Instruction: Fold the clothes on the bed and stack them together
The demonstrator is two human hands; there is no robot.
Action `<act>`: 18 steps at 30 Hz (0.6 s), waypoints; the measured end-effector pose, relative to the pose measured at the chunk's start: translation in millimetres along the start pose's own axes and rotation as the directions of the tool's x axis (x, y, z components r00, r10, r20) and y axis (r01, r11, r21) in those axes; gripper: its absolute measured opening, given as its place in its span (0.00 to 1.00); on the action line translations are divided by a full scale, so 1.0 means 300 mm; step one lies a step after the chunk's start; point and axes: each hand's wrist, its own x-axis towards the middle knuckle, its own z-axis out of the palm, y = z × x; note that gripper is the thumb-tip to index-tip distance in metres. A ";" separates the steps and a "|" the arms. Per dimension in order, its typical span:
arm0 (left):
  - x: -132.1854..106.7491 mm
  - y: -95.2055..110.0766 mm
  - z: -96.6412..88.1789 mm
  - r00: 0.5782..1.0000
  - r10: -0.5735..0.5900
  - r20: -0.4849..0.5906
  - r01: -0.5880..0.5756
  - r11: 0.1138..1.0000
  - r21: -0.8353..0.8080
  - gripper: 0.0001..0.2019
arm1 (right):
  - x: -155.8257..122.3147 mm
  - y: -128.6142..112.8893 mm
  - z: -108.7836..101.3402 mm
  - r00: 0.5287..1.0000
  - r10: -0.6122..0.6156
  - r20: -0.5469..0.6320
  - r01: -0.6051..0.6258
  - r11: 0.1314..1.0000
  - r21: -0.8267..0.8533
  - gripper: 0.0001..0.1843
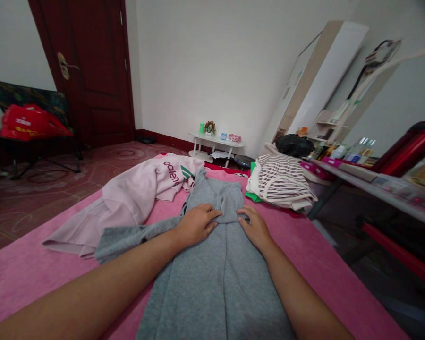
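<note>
A grey long-sleeved garment (212, 278) lies lengthwise on the pink bed cover (318, 264), with a line down its middle and one sleeve stretched out to the left. My left hand (197, 224) rests on its upper part, fingers bent and closed on the cloth. At the garment's right edge, my right hand (254, 226) pinches the fabric between thumb and fingers. Between the two hands the cloth is bunched into a fold. Left of the grey garment is a crumpled pale pink sweatshirt (131, 193) with lettering and green stripes.
Folded clothes, a striped top (283, 179) uppermost, are stacked at the bed's far right. A cluttered desk (382, 189) stands along the right side. Beyond the bed are a low white table (216, 140), a dark red door (92, 71) and a chair holding a red bag (31, 123).
</note>
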 end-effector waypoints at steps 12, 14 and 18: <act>0.001 -0.001 0.000 1.000 -0.001 -0.001 0.001 1.000 0.007 0.18 | 0.002 0.007 0.003 1.000 -0.013 0.004 0.013 1.000 0.001 0.13; 0.001 0.001 -0.001 1.000 -0.002 0.001 0.002 1.000 0.008 0.18 | 0.002 0.008 0.003 1.000 -0.011 0.007 0.012 1.000 -0.004 0.13; 0.001 0.002 -0.003 1.000 -0.007 0.000 0.007 1.000 0.001 0.18 | 0.001 0.005 0.001 1.000 -0.013 0.010 0.013 1.000 -0.001 0.13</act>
